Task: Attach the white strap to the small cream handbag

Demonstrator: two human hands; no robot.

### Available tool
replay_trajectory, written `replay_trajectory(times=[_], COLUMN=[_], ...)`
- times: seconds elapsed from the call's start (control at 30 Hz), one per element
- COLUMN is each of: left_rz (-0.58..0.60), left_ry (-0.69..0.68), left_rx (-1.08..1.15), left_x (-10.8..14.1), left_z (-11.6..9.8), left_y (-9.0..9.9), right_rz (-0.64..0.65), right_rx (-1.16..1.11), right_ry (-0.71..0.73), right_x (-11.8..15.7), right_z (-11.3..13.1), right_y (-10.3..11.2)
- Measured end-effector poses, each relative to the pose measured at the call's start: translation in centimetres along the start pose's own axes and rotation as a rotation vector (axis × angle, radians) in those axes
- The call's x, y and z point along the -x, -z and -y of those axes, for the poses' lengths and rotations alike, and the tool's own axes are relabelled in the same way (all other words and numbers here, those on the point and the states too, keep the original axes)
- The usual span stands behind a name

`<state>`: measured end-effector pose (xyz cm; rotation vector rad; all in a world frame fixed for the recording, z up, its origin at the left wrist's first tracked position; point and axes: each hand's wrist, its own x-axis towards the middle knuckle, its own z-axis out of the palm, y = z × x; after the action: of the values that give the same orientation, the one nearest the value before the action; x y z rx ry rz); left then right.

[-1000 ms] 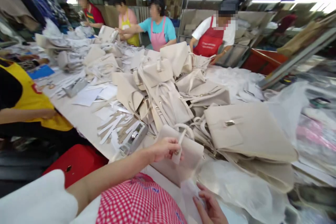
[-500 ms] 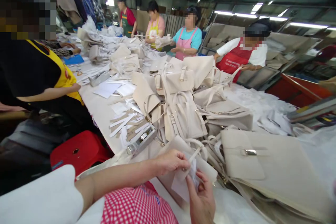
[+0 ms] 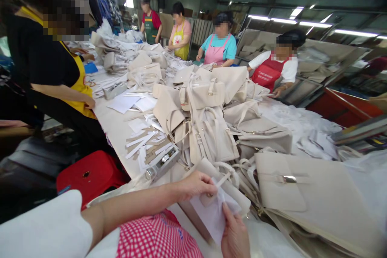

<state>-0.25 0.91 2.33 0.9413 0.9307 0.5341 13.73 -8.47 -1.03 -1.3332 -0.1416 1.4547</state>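
My left hand (image 3: 198, 185) is closed, pinching a narrow beige strap (image 3: 223, 179) with a small metal fitting near the fingertips. Under that strap, a thin white sheet of paper (image 3: 211, 215) spreads out over a beige handbag (image 3: 242, 198). My right hand (image 3: 236, 231) grips the right edge of this sheet between thumb and fingers; some fingers are hidden behind it. The handbag lies tilted on the table in front of me, partly covered by the sheet and my hands.
Many beige handbags (image 3: 211, 133) are heaped ahead, and a larger flap bag (image 3: 320, 189) lies at right. A metal box-like tool (image 3: 163, 163) sits beside paper strips (image 3: 142, 145). A red stool (image 3: 90, 175) stands at left. Several co-workers stand around the table.
The white sheet has opened out wider beneath the strap. My right hand has shifted slightly down and right with it, while my left hand stays nearly in place.
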Motion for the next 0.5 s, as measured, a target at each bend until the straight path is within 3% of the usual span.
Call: replay_trajectory(times=[0.27, 0.5], left_rz=[-0.053, -0.061], left_ry=[0.089, -0.022], left_rx=[0.074, -0.029], left_x=[-0.5, -0.8], left_z=[0.9, 1.7], left_y=[0.3, 0.4], right_rz=[-0.031, -0.048], right_rx=[0.056, 0.072], right_ry=[0.126, 0.159], right_x=[-0.6, -1.2], right_z=[0.3, 0.2], right_y=[-0.8, -1.4])
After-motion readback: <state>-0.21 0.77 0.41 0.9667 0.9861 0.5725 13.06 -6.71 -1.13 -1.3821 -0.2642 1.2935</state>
